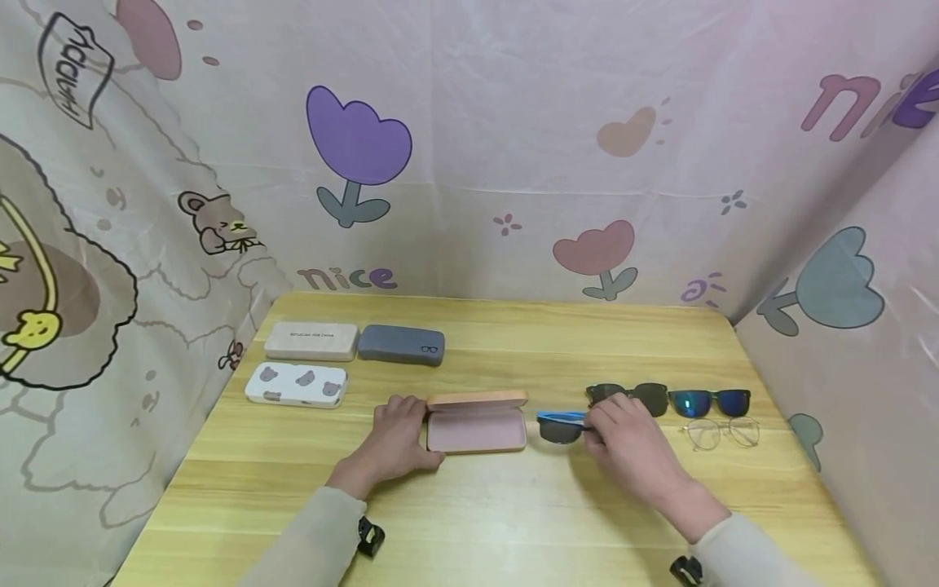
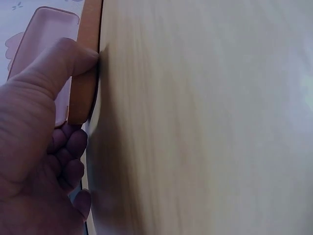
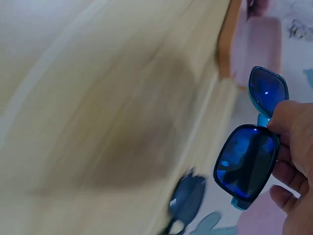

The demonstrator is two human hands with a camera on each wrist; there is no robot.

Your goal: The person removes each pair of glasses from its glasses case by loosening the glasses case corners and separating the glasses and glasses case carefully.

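An orange-brown glasses case (image 1: 477, 430) with pink lining lies on the table, its lid raised at the back. My left hand (image 1: 396, 436) holds the case at its left end; in the left wrist view the thumb presses on the front wall (image 2: 85, 98) and the fingers curl by the end. Right of the case, my right hand (image 1: 634, 448) pinches a pair of sunglasses (image 1: 560, 430) with bright blue on the frame. The right wrist view shows thumb and fingers at the bridge, with blue-reflecting lenses (image 3: 247, 161) held off the table.
Beyond my right hand lie dark sunglasses (image 1: 650, 399), blue-mirrored sunglasses (image 1: 692, 403) and thin-framed clear glasses (image 1: 704, 434). At the back left are a white case (image 1: 311, 342), a grey-blue case (image 1: 401, 344) and a bear-patterned case (image 1: 297, 385). Printed curtains (image 1: 469, 147) surround the table.
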